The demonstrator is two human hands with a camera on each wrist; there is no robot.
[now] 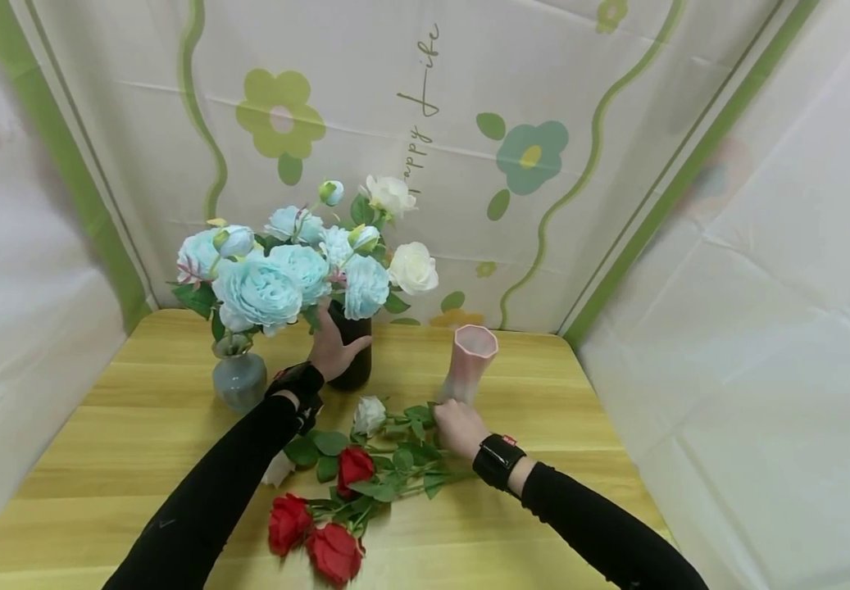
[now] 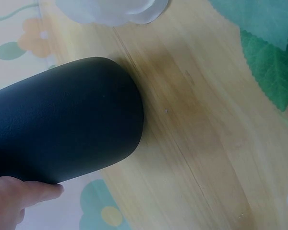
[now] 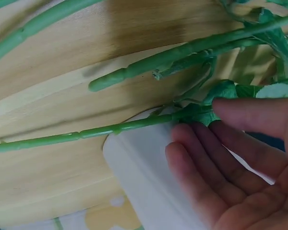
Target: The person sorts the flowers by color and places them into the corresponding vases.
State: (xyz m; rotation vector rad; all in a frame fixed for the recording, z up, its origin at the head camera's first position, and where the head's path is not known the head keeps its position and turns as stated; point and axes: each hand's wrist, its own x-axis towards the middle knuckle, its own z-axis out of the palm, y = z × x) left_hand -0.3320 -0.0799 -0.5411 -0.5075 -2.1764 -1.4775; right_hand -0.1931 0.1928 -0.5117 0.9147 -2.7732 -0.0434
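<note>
My left hand [image 1: 332, 348] holds a black vase [image 1: 353, 360], thumb spread across its front. In the left wrist view one finger [image 2: 41, 190] lies along the side of the black vase [image 2: 72, 115]. White roses [image 1: 414, 269] rise above that vase. At the right, my right hand [image 1: 461, 428] pinches a green flower stem [image 3: 96, 133] between thumb and fingers. That stem seems to belong to the white rose [image 1: 370, 415] lying to its left. Just behind the right hand stands a pink-and-white vase [image 1: 469, 360]; its upper opening shows nothing inside.
A grey vase [image 1: 238, 381] with large pale blue flowers [image 1: 258, 291] stands at the left. Red roses [image 1: 334, 553] and leafy stems lie across the front middle of the wooden table [image 1: 543, 533]. A printed curtain [image 1: 395, 98] hangs close behind the table.
</note>
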